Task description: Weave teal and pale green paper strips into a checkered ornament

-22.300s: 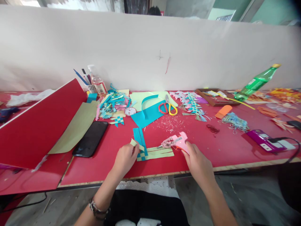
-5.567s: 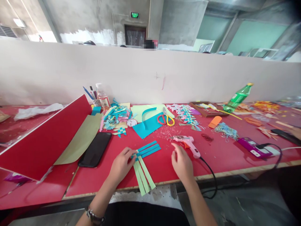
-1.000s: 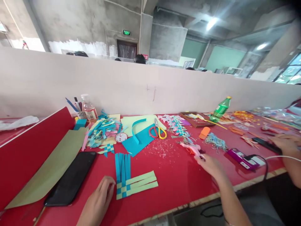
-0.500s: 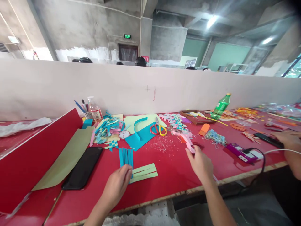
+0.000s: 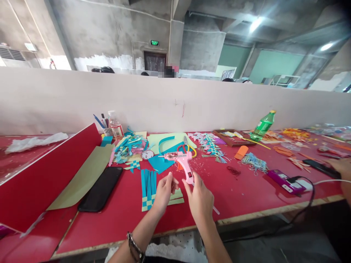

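Right hand pinches the glue gun by its grip; left hand half-curls beside it, contents impossible to tell. Since half a second ago, the gun's swung left, nearer the weave on the table.

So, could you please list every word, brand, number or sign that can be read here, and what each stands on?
"EXIT", on the green sign; characters above it too small to read.
Green bottle: label too small to read.
Clear bottle: label too blurred to read.
Round white disc: marks too small to read.
Purple box: marks too small to read.
Pink glue gun: no readable lettering.
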### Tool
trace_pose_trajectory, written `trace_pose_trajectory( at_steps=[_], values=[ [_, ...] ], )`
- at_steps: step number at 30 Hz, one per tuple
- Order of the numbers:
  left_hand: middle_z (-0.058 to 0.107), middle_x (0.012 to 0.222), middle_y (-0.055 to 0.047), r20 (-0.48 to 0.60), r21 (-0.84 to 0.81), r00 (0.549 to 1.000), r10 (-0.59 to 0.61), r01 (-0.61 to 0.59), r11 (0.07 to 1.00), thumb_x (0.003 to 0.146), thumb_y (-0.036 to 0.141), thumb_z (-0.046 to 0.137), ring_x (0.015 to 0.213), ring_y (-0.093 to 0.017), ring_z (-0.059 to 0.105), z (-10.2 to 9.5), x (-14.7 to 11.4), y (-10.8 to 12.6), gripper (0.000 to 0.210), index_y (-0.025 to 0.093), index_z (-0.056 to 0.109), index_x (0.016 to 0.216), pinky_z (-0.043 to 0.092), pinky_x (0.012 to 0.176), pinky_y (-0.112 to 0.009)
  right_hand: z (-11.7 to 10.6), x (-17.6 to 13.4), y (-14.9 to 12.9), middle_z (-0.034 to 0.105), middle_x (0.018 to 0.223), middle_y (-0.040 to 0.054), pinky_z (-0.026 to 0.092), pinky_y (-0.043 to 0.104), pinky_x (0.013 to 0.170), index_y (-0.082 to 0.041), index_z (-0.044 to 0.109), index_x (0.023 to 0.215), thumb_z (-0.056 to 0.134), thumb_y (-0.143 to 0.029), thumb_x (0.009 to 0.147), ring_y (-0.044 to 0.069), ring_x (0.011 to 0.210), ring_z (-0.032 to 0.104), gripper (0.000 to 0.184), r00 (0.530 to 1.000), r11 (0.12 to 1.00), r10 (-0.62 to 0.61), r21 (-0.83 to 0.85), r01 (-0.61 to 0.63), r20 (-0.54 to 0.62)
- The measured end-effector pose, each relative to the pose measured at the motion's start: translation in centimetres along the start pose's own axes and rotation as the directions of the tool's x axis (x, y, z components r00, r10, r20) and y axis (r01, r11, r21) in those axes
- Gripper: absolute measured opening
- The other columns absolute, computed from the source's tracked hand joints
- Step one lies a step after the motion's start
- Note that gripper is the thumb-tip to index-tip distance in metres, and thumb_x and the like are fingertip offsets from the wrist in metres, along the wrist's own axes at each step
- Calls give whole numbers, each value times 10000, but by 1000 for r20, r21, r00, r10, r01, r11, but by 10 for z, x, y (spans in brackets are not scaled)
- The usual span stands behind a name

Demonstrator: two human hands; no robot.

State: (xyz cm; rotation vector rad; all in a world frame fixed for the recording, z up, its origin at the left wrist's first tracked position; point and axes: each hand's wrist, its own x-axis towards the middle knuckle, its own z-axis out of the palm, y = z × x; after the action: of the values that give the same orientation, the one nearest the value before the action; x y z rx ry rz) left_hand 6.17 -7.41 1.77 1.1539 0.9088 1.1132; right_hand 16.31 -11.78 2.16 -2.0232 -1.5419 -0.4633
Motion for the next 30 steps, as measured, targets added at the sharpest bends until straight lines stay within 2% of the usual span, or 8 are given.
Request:
trace_pose_trajectory(
  at_steps=[5, 10, 13, 16, 19, 22, 25, 30],
  values=[
    [532, 620, 9, -15, -186, 995, -101, 97, 978, 602, 521, 608, 570, -93, 474, 19, -8, 11, 401, 137, 578, 714, 373, 529, -190, 3, -14, -10, 634, 961, 132, 441, 263, 497, -119, 485, 1095, 450, -231, 792, 220, 692, 633, 325, 996, 992, -81, 103, 79, 20],
    [502, 594, 20, -63, -290, 991, -117, 94, 953, 624, 478, 619, 581, -92, 471, 20, -3, 4, 352, 135, 566, 685, 369, 557, -191, -1, -22, -11, 520, 1160, 123, 492, 305, 732, -174, 330, 1256, 422, -135, 755, 220, 1005, 542, 510, 979, 896, -198, 414, 159, 53],
    [534, 653, 3, 40, -363, 998, -43, 54, 930, 662, 463, 598, 639, -103, 500, 15, 0, 1, 331, 140, 572, 728, 386, 620, -201, -11, -21, 2, 498, 1157, 110, 463, 290, 823, -196, 355, 1244, 357, -146, 800, 183, 1085, 482, 447, 967, 796, -246, 584, 161, 70],
    [532, 654, 11, 121, -453, 992, -16, 70, 889, 682, 464, 585, 645, -101, 508, 13, -2, 4, 321, 152, 546, 750, 390, 632, -202, -26, -12, 20, 560, 1011, 88, 485, 257, 757, -204, 476, 1130, 293, -182, 848, 149, 906, 575, 337, 966, 754, -231, 650, 102, 117],
    [481, 600, 43, 241, -518, 969, -44, 167, 839, 711, 470, 559, 537, -77, 479, 14, -6, 8, 320, 167, 511, 805, 371, 553, -197, -38, 2, 33, 614, 833, 64, 499, 237, 620, -189, 483, 1125, 289, -261, 873, 128, 645, 602, 327, 977, 797, -154, 603, 36, 145],
    [418, 560, 63, 358, -564, 934, -3, 218, 797, 763, 447, 514, 434, -37, 386, 16, -10, 9, 296, 163, 491, 844, 307, 477, -173, -45, 18, 38, 621, 932, 101, 493, 292, 694, -163, 459, 1164, 337, -316, 859, 183, 810, 603, 363, 981, 887, -164, 450, 101, 104],
    [395, 556, 61, 408, -609, 911, 64, 219, 763, 792, 423, 489, 415, -23, 337, 18, -12, 9, 276, 154, 484, 854, 260, 452, -167, -49, 31, 34, 576, 1039, 147, 474, 327, 763, -107, 390, 1224, 309, -284, 863, 207, 955, 551, 410, 964, 906, -260, 358, 226, 50],
    [370, 550, 65, 449, -600, 891, 67, 244, 762, 776, 449, 504, 405, -20, 300, 18, -15, 10, 306, 160, 478, 873, 255, 459, -175, -58, 42, 25, 622, 948, 107, 476, 252, 689, -146, 476, 1153, 255, -208, 882, 161, 852, 590, 355, 911, 870, -413, 301, 391, 13]
  ],
)
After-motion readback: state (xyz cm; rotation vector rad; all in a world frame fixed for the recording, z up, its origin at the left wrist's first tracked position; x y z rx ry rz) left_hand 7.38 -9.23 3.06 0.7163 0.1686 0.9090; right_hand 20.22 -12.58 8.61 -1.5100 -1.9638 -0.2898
